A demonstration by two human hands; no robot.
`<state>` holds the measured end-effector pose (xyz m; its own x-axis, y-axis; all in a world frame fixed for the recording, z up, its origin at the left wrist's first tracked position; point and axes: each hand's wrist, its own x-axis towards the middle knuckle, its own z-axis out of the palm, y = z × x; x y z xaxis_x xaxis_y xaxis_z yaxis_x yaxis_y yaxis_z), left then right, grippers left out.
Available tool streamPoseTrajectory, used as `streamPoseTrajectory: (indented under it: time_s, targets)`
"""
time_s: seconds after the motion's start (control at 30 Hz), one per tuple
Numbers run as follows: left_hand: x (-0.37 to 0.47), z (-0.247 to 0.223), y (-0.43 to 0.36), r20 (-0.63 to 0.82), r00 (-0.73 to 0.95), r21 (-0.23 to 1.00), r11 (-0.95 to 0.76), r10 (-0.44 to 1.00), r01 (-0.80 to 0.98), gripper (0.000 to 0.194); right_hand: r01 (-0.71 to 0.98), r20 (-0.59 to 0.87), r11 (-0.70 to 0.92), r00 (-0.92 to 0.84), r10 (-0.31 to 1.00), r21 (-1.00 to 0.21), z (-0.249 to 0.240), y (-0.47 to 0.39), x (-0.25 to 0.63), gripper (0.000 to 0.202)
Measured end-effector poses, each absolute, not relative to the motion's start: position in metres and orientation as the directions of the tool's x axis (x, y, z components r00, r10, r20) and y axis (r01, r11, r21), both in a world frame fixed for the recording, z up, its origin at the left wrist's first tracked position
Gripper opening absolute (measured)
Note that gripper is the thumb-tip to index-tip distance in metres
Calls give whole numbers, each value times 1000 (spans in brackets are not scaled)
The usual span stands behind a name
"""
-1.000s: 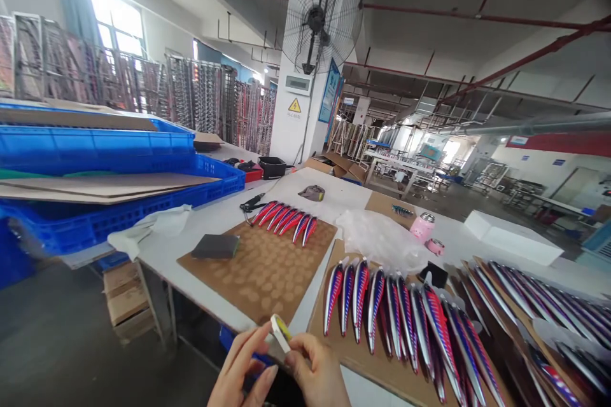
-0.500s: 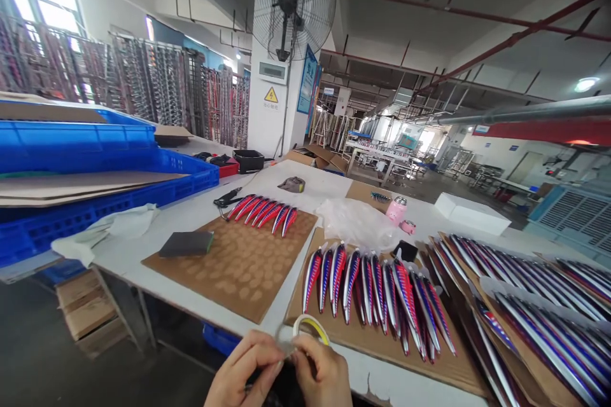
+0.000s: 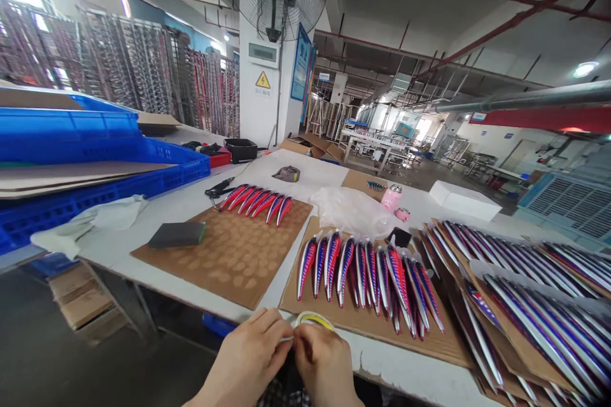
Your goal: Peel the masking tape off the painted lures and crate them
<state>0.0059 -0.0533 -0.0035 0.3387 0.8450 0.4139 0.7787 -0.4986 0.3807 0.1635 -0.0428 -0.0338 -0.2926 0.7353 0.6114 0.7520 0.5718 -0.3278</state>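
Note:
In the head view, a roll of tape (image 3: 316,318) with a white rim and a yellow inner ring shows just above the fingers of my right hand (image 3: 323,359), which are closed on it. My left hand (image 3: 258,350) is pinched shut beside it, its fingertips meeting the right ones. A thin pale strip, seemingly the tape's end, shows between them; the fingers hide most of it. Just beyond, red, blue and silver fishing lures (image 3: 346,270) lie in a row on a cardboard sheet (image 3: 439,353).
Left, another cardboard sheet (image 3: 224,267) carries several lures (image 3: 258,200) and a dark sanding block (image 3: 176,234). Stacked cards of lures (image 3: 539,324) stand at right. Behind are a plastic bag (image 3: 351,213), pink bottle (image 3: 391,197) and white box (image 3: 464,200). Blue crates (image 3: 184,172) rise at far left.
My left hand has turned more knuckles-up and drawn closer against the right. The tape roll is now more covered by my right hand. The whole view has shifted slightly.

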Motion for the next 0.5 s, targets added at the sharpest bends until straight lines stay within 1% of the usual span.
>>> streamPoseTrajectory:
  time_s: [0.07,0.13,0.2,0.27,0.33,0.4,0.43,0.5]
  targets:
    - [7,-8,-51,431,331,348,-493,839,798,16,756,599,553,-274,753,-349,-38,-42,163,22]
    - [8,-12,-48,464,302,376,-495,832,783,18,749,575,531,-248,779,-396,-41,-40,161,22]
    - [8,-17,-46,495,242,482,-495,835,723,18,719,538,517,-234,809,-464,-41,-38,160,21]
    - [8,-21,-44,474,160,647,-466,866,603,18,670,501,506,-225,836,-543,-37,-35,157,19]
    - [7,-23,-42,389,72,830,-384,918,405,17,622,482,490,-198,853,-611,-30,-32,152,19]
    - [2,-25,-39,270,-37,955,-262,962,135,20,579,484,487,-176,857,-653,-25,-29,146,19]
    - [-2,-26,-37,204,-97,978,-206,974,-13,24,561,493,495,-170,853,-663,-24,-26,142,19]
    - [-15,-26,-31,57,-204,953,-114,977,-282,30,540,528,527,-171,832,-656,-24,-19,133,19]
